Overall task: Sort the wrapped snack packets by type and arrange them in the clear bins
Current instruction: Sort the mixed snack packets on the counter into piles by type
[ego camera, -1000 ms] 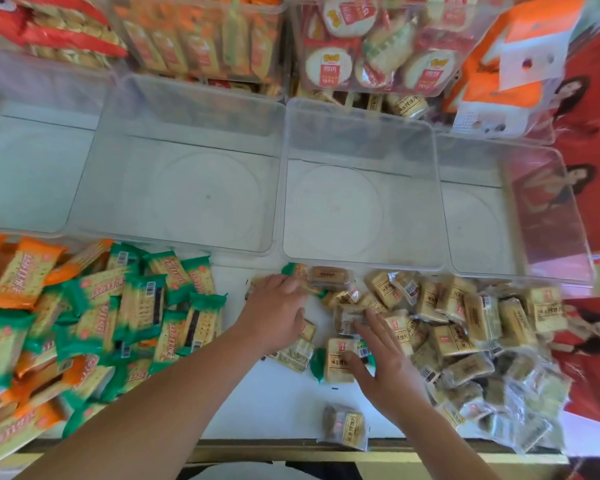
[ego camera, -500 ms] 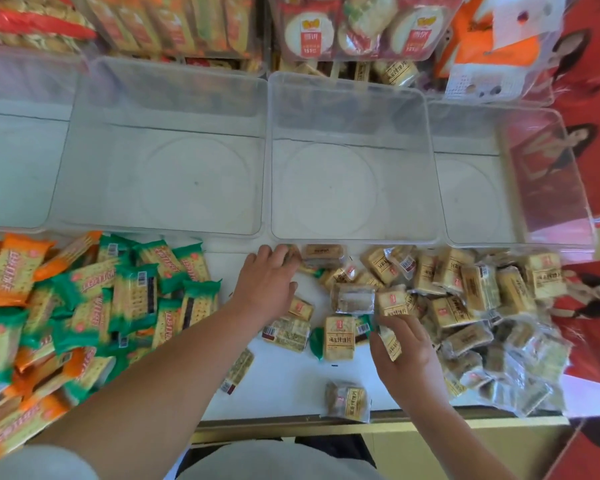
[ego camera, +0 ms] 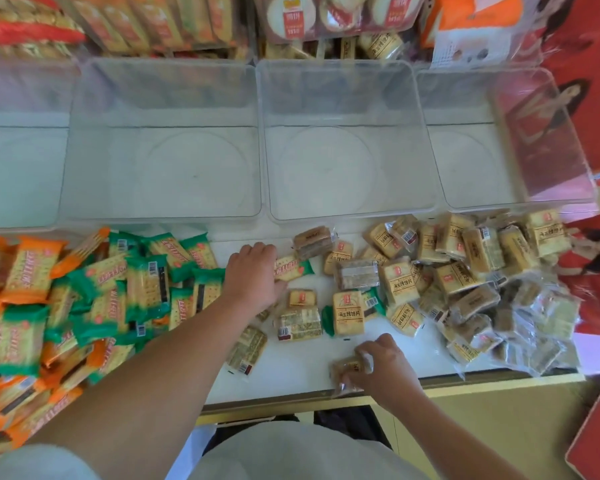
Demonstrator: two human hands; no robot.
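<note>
My left hand lies on the white tabletop, its fingers curled over the end of a green-ended cracker packet. My right hand grips a small clear-wrapped tan packet near the table's front edge. A heap of green and orange cracker packets covers the left side. Tan and clear-wrapped packets are piled at the right. Behind them stand clear bins in a row: one at the left, one in the middle and one at the right, all with nothing inside.
Stocked bins of packaged snacks stand behind the clear row. A red poster hangs at the right. The table's gold front edge runs close to my body.
My right hand has drawn back toward the front edge and closed on the lone tan packet there. My left hand has shifted slightly forward onto the green-ended packet.
</note>
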